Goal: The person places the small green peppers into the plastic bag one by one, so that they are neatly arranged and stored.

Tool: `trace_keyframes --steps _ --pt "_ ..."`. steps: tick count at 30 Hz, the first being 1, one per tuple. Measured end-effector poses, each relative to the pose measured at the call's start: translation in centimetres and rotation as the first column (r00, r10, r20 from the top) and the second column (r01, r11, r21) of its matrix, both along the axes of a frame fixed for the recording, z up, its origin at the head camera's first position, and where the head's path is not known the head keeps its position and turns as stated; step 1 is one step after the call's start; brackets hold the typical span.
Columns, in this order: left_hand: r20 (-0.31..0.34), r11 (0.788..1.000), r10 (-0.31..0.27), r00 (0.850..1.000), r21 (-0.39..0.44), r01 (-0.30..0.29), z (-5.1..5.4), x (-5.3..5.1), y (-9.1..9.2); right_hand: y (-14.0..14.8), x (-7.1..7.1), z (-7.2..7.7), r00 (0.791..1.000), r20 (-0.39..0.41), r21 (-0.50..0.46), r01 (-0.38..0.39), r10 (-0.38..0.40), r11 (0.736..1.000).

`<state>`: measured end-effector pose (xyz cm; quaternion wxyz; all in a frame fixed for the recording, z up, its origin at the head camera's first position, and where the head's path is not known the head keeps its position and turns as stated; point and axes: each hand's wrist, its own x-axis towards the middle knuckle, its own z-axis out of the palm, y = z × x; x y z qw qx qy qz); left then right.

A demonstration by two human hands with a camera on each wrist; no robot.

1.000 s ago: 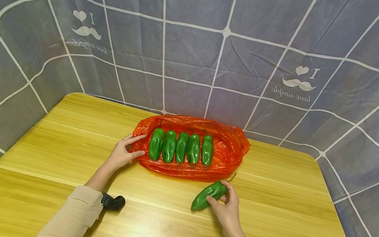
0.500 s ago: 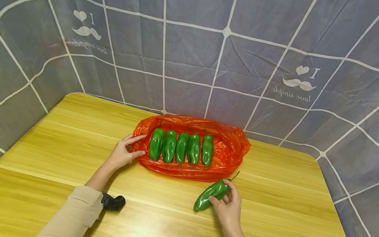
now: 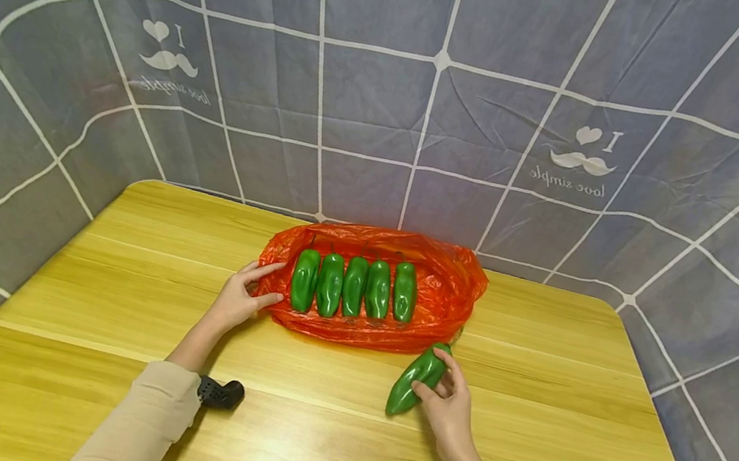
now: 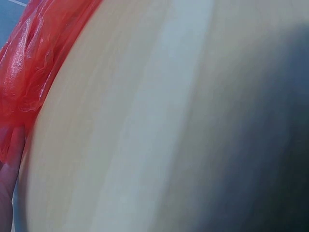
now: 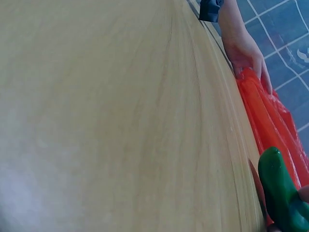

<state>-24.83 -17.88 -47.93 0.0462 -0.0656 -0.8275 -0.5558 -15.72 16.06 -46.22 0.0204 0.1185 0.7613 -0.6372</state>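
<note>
A glossy green pepper is held in my right hand, between thumb and fingers, just in front of the red bag's right side. Its blunt tip tilts down to the left in the head view; its rounded end also shows in the right wrist view. Across the table, my left hand holds the left end of the red plastic bag, thumb at the front and fingers over the edge. Several more green peppers lie side by side in the bag's opening, stems away from me. The left wrist view catches only part of the left hand.
The bag sits at the back of a wooden table, near its far edge. A grey curtain with white grid lines hangs behind and on both sides. A black device is on the left wrist.
My right hand has shifted slightly right with the pepper, which has turned more upright, its lower tip moving right. The left hand, the bag and the peppers inside stay where they were.
</note>
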Motion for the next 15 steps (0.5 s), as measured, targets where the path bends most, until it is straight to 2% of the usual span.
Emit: trace_keyframes --steps 5,12,15 --pt "0.021 1.000 0.009 1.000 -0.009 -0.009 0.5 0.2 0.1 0.3 0.2 0.1 0.999 0.001 -0.038 0.037 -0.037 0.999" --pt "0.024 1.000 0.005 1.000 -0.010 -0.005 3.2 1.6 0.9 0.8 0.0 0.4 0.997 0.018 -0.143 0.083 -0.081 0.986" --pt "0.019 1.000 0.003 1.000 -0.006 -0.003 3.5 1.8 1.1 1.0 -0.3 0.8 0.995 0.013 -0.159 0.095 -0.094 0.983"
